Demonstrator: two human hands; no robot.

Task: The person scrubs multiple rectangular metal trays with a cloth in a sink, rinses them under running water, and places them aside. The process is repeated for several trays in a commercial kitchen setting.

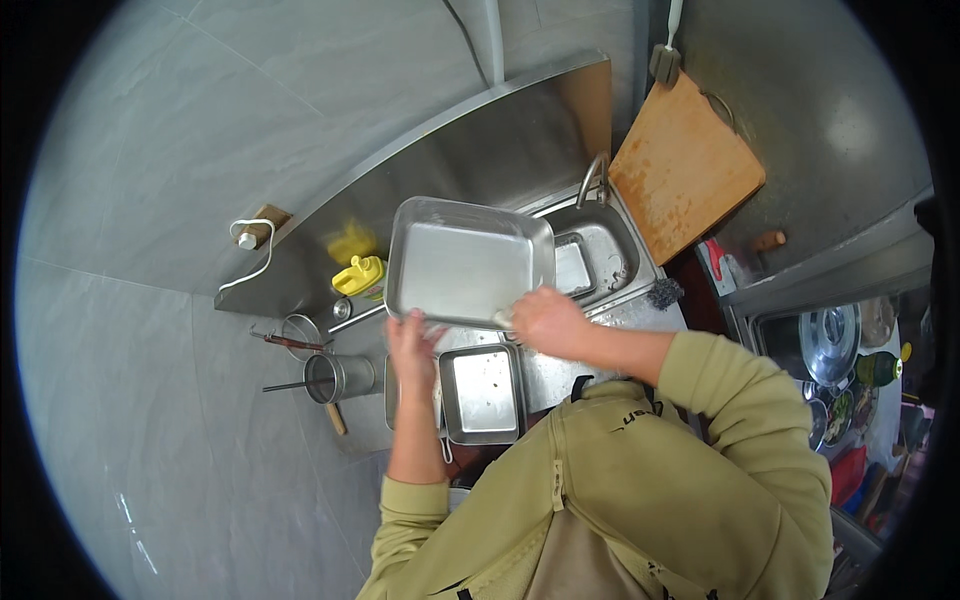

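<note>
A rectangular stainless steel pan [465, 266] is held up, tilted, above the counter's edge and the left part of the sink. My left hand [411, 341] grips its near left rim. My right hand [546, 322] is at the near right corner, blurred, closed around a small pale thing, perhaps a cloth, that presses on the rim. Below, another steel pan [486, 394] with small specks in it stands on the counter, partly overlapping a further pan at its left. In the sink basin [611, 240] lies a smaller steel tray [574, 266], partly hidden by the held pan.
A curved faucet [592, 180] rises behind the basin. A wooden cutting board [686, 172] leans at the right, near a dark scouring pad [664, 294]. Left are a yellow-capped jug [361, 277], a steel pot [341, 379] and a strainer [302, 334]. Lidded cookware [830, 341] stands far right.
</note>
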